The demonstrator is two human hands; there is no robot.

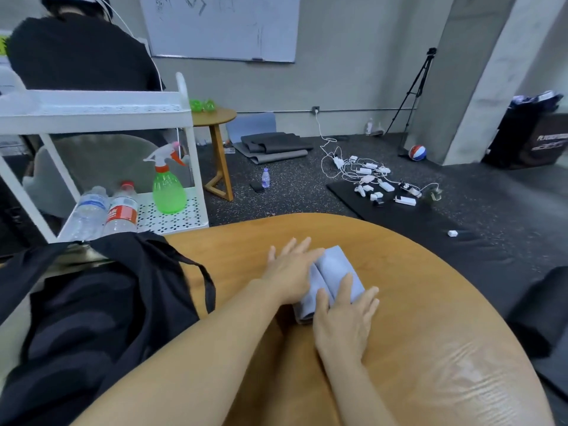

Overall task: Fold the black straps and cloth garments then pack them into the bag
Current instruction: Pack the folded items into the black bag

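Observation:
A light blue-grey cloth (335, 270), folded into a narrow bundle, lies on the round wooden table (415, 302) near its middle. My left hand (290, 269) lies flat with straight fingers on the bundle's left side. My right hand (344, 318) presses its near right side, also with straight fingers. The black fabric bag (101, 309) sprawls over the table's left edge, with one black strap (203, 278) looping onto the wood. Its opening cannot be made out.
A white cart (98, 115) with water bottles (104, 210) and a green spray bottle (168, 186) stands at the left, a person in black behind it. Chargers and cables (372, 176) litter the floor beyond the table. A dark object (541, 312) sits at the right.

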